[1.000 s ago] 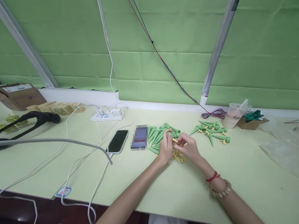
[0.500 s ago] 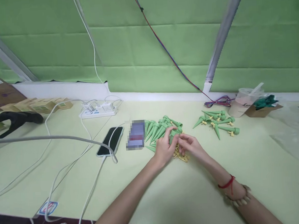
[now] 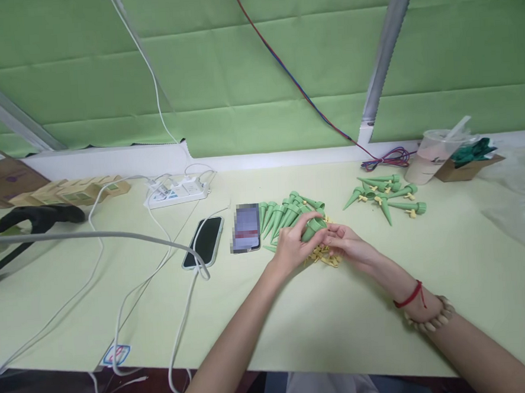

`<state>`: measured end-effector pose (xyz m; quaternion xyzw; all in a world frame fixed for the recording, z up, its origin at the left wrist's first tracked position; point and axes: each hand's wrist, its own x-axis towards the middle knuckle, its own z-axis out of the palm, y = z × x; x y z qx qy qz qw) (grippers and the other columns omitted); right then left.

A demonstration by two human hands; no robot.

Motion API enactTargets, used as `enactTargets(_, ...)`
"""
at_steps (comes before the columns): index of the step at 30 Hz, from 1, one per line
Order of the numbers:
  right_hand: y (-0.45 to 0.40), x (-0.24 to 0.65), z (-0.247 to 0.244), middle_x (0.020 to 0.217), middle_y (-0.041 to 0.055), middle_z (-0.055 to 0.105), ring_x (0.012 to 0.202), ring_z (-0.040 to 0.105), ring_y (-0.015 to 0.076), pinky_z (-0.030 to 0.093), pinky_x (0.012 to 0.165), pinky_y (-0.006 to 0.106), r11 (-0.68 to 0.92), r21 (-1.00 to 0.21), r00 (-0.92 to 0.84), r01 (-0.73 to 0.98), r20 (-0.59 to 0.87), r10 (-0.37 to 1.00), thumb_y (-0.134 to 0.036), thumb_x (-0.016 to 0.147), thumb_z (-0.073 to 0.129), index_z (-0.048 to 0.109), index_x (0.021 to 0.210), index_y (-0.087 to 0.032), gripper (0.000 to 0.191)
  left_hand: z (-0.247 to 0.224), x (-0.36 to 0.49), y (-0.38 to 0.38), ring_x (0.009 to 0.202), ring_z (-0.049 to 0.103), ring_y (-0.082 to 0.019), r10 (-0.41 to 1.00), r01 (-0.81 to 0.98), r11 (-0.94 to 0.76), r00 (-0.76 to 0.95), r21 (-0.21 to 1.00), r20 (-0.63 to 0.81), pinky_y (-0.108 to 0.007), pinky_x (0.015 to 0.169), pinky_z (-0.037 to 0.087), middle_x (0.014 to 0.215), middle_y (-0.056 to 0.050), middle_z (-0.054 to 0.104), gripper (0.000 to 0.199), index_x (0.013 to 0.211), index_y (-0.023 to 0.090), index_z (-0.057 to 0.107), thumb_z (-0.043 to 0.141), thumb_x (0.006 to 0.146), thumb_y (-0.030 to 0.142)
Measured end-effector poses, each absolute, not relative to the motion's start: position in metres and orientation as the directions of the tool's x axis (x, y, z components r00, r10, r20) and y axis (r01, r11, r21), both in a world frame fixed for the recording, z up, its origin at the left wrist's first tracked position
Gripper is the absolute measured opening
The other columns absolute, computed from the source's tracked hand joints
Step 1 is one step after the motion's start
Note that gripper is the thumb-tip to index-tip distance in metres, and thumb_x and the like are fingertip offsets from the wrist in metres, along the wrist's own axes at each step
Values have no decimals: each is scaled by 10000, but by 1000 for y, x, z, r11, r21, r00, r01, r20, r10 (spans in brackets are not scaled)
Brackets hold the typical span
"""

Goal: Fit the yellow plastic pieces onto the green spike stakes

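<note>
My left hand point(image 3: 292, 248) is closed around a green plastic watering spike point(image 3: 312, 229), its ribbed wide end turned upward. Against the side of that spike, my right hand point(image 3: 352, 247) has its fingertips pinched together; whatever is between them is hidden. Under and beside both hands lies a heap of small yellow valves point(image 3: 326, 259). More green spikes point(image 3: 281, 216) are bunched just behind and left of my left hand. Farther right, a loose group of green spikes with yellow valves attached point(image 3: 384, 204) rests on the table.
Left of the spikes lie a blurred-screen phone point(image 3: 246, 227) and a dark phone point(image 3: 205, 241) with white cables across it. A power strip point(image 3: 177, 191) sits at the back. At right stand a plastic cup point(image 3: 431, 159), a small cardboard box point(image 3: 463, 170) and a clear bag point(image 3: 521, 204).
The camera view has shifted, so the table edge and my lap now show. The held spike has tilted, bringing its open wide end into sight; both hands stay together around it.
</note>
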<state>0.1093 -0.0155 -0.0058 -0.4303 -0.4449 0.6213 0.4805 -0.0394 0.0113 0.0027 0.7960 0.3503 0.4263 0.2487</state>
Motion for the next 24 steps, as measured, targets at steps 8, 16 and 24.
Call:
enactTargets(8, -21, 95, -13, 720, 35, 525, 731, 567, 158, 487, 586, 268, 384, -899, 179, 211, 422, 889, -377, 662, 667, 506, 450, -181, 330, -8, -22, 15, 372, 258, -52, 925, 134, -330, 243, 934, 292, -190, 379, 167, 478, 73, 329, 331, 988, 185, 505, 470, 811, 463)
enactTargets(16, -19, 98, 4, 704, 34, 598, 548, 562, 112, 482, 411, 205, -126, -975, -27, -184, -123, 992, -471, 623, 685, 607, 747, -151, 352, 1, -28, 14, 344, 234, -43, 914, -4, -330, 248, 944, 320, -202, 366, 157, 451, 74, 301, 398, 989, 174, 528, 415, 822, 517)
enactTargets(24, -23, 96, 3, 527, -26, 523, 472, 515, 93, 479, 471, 237, -27, -995, -47, -101, -22, 999, -418, 599, 698, 461, 554, -184, 336, 5, -29, 11, 323, 250, -41, 884, -10, -340, 337, 940, 323, -198, 350, 157, 429, 78, 290, 438, 1026, 172, 552, 465, 789, 530)
